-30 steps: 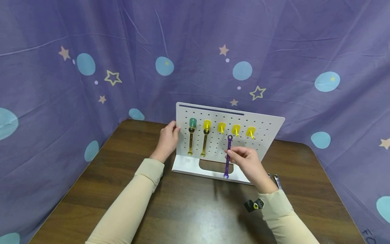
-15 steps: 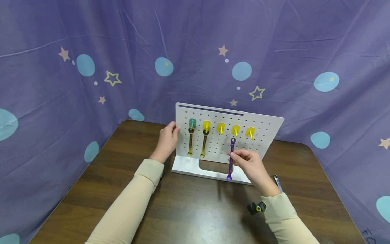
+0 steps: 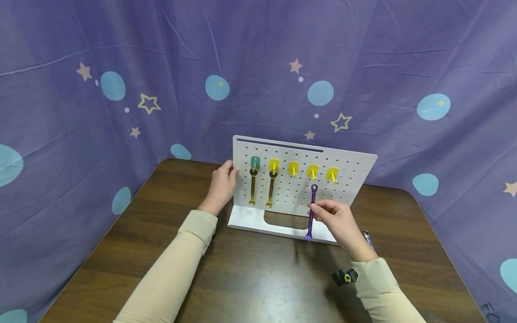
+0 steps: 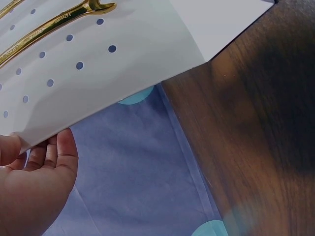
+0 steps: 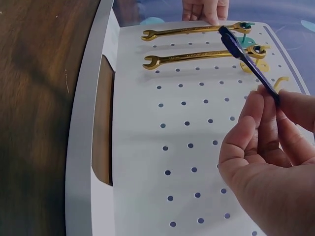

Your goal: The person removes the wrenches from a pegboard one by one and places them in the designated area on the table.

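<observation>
A purple combination wrench (image 3: 311, 215) hangs upright in my right hand (image 3: 337, 222), pinched between thumb and fingers at its middle, ring end up. It is in front of the white pegboard (image 3: 282, 190), below the yellow hooks (image 3: 313, 172). With thumb and fingers, my left hand (image 3: 221, 186) grips the board's left edge; the left wrist view shows the thumb on the front face and the fingers behind. Two gold wrenches hang by their ring ends: one (image 3: 252, 188) from the green hook (image 3: 255, 161), the other (image 3: 271, 190) from the leftmost yellow hook (image 3: 274, 164).
The pegboard's white foot (image 3: 246, 217) stands on a dark wooden table (image 3: 242, 278). A silver wrench (image 3: 368, 237) lies right of the board, partly hidden by the right arm. A purple patterned curtain (image 3: 258, 67) hangs behind and beside the table.
My right hand has carried the purple wrench a little right and down, from below the middle hook to below the fourth one. The left hand keeps its grip on the board.
</observation>
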A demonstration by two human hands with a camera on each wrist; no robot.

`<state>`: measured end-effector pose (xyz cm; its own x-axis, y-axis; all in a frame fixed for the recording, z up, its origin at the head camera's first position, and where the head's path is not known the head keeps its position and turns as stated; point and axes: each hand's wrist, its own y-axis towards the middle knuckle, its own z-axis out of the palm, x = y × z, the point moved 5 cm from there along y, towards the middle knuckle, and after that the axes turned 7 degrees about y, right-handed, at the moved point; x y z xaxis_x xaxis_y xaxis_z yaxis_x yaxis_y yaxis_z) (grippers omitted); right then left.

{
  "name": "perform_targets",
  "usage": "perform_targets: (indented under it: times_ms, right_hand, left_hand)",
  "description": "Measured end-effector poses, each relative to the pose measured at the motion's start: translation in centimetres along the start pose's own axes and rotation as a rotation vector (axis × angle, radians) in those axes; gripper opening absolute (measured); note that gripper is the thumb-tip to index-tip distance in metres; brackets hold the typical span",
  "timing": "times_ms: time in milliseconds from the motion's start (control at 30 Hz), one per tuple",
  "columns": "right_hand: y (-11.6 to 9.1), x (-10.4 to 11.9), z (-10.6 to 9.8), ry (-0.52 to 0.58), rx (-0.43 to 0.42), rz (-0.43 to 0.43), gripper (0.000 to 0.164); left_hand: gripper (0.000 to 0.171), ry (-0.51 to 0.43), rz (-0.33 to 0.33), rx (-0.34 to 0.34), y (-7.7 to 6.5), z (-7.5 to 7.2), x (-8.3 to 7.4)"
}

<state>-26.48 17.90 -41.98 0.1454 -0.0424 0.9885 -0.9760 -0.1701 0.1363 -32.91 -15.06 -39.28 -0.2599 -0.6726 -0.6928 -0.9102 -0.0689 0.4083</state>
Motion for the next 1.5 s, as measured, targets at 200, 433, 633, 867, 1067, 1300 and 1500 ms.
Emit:
perform_targets:
  times_ms: [200,433,633,867,1067,1300,1500]
  right_hand:
    - [-0.2,-0.1,-0.7,-0.001,-0.020,0.001,0.028]
    - [-0.5,-0.3,-1.3,-0.008,-0.015,0.004,0.028]
    - [-0.7,-0.3,-1.7,-0.031,-0.017,0.004,0.027]
    - [-1.0,-0.5,-2.2,-0.028,-0.040,0.012,0.027]
    - [-1.4,-0.7,-2.7,-0.026,-0.036,0.012,0.028]
    - [-1.8,-1.3,-3.5,-0.005,-0.067,0.019,0.028]
    - [-2.2,-1.6,-4.5,-0.101,-0.088,0.026,0.029]
  left_hand:
    - [0.013,-0.003,0.001,0.005,0.1,0.0,0.0]
    - [0.012,0.000,0.001,0.004,0.1,0.0,0.2]
    - [0.012,0.001,0.001,0.002,0.0,0.0,0.1]
    - [0.013,-0.001,-0.009,0.001,-0.1,0.0,0.2]
    - [0.012,0.001,-0.008,0.002,-0.1,0.0,0.3]
    - [0.012,0.009,-0.003,0.002,-0.1,-0.1,0.2]
    - [0.013,0.005,-0.003,0.008,0.0,0.0,0.1]
